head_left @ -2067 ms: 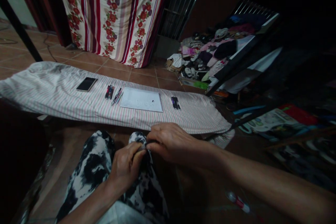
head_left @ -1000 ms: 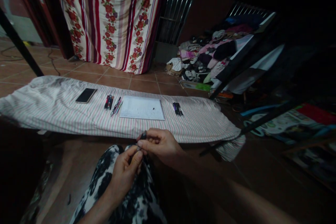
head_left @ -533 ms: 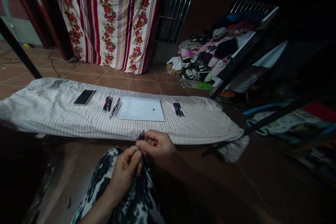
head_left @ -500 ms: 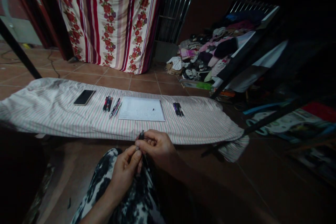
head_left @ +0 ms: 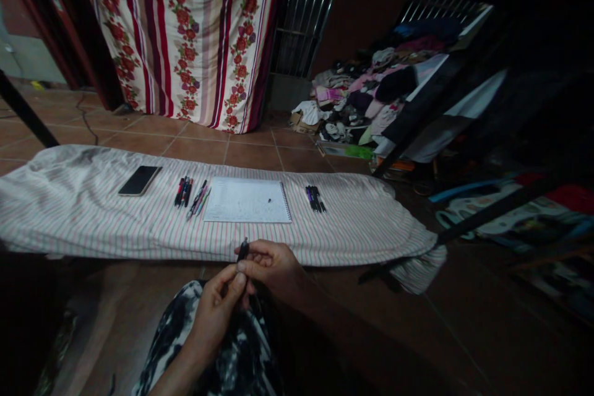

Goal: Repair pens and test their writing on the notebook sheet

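Both my hands meet over my lap, just in front of the striped cloth (head_left: 93,216). My right hand (head_left: 271,266) pinches a dark pen (head_left: 242,250) whose tip sticks up above the fingers. My left hand (head_left: 216,306) is closed with its fingertips on the lower part of the same pen. My black-and-white patterned trousers (head_left: 185,334) lie beneath the hands. On the cloth ahead lies a spiral notebook (head_left: 248,200), with a group of pens (head_left: 190,192) to its left, a few dark pens (head_left: 314,198) to its right, and a black phone (head_left: 139,180) further left.
A floral striped curtain (head_left: 195,31) hangs at the back. A heap of clothes (head_left: 371,93) lies on a slanted frame at the right. Dark bars (head_left: 492,210) cross the right side. The floor is brown tile (head_left: 260,151); books and papers lie at the far right.
My hands rose off my knee and now hold a pen up between them. The view has tilted and shifted a little, so the cloth sits lower in the picture.
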`<state>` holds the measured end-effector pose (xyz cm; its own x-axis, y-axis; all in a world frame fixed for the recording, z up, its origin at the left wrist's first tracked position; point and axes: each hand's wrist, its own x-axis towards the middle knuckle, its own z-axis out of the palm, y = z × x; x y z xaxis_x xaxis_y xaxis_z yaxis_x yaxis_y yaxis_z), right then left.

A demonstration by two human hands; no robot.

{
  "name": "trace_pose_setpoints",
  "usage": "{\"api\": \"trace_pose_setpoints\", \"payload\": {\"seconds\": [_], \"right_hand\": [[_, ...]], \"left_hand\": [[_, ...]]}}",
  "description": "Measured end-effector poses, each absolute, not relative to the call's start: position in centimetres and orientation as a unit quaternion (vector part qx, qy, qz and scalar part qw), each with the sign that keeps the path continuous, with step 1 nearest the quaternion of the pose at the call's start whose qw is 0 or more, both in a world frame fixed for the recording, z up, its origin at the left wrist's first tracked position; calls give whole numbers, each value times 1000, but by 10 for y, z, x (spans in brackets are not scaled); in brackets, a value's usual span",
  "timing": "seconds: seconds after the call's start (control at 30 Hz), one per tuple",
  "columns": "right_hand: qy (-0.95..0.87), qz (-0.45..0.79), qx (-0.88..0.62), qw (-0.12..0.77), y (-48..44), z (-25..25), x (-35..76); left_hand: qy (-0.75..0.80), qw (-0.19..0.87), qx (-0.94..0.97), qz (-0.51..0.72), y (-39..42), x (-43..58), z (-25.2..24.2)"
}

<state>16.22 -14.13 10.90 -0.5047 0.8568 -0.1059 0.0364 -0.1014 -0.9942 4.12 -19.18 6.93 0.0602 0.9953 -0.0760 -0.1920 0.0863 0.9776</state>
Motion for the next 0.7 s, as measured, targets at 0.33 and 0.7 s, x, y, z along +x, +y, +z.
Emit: {"api": "trace_pose_setpoints", "payload": {"seconds": [0.33, 0.7], "right_hand": [[-571, 590, -446, 356, -101, 96, 170], [-688, 321, -570, 314, -35, 37, 196]], "left_hand": [[474, 592, 389, 523, -171, 36, 70], [496, 606, 370, 499, -154, 37, 52]]}}
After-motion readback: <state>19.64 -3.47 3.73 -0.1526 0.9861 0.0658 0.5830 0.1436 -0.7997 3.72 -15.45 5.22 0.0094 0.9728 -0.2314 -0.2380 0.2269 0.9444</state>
